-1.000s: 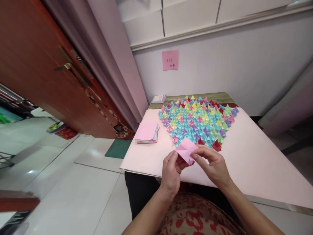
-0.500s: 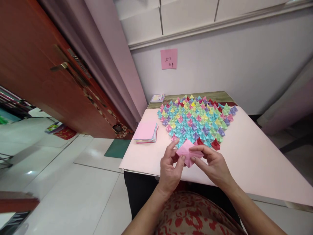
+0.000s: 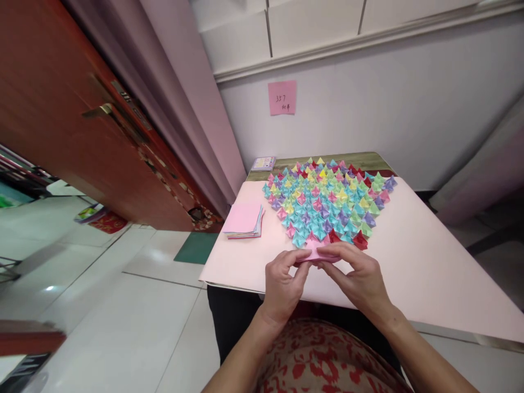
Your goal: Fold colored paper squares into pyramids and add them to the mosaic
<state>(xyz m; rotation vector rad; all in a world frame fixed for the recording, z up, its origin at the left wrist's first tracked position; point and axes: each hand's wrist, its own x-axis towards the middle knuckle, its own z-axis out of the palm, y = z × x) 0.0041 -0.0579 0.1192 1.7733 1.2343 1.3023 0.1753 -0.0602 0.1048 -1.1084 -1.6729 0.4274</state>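
Observation:
A pink origami paper [image 3: 317, 253], folded in half along its lower edge, is held just above the near part of the table. My left hand [image 3: 286, 278] pinches its left side between thumb and fingers. On the right side, my right hand [image 3: 356, 273] grips it the same way, the two thumbs close together below the fold. Just beyond my fingertips lies a broad cluster of folded paper pieces [image 3: 327, 204] in blue, green, yellow, purple, pink and red. The fingers partly cover the paper.
A stack of coloured paper sheets [image 3: 243, 219] lies at the left of the pink-covered table [image 3: 429, 262]. Behind it sits a small packet [image 3: 263, 163]. A pink note [image 3: 282, 97] is stuck on the wall. To the left stands a brown door [image 3: 61, 109] beside a curtain.
The pink paper was a flat diamond facing me; now it is folded into a narrower shape. My left fingers have moved down from its upper left edge to the fold.

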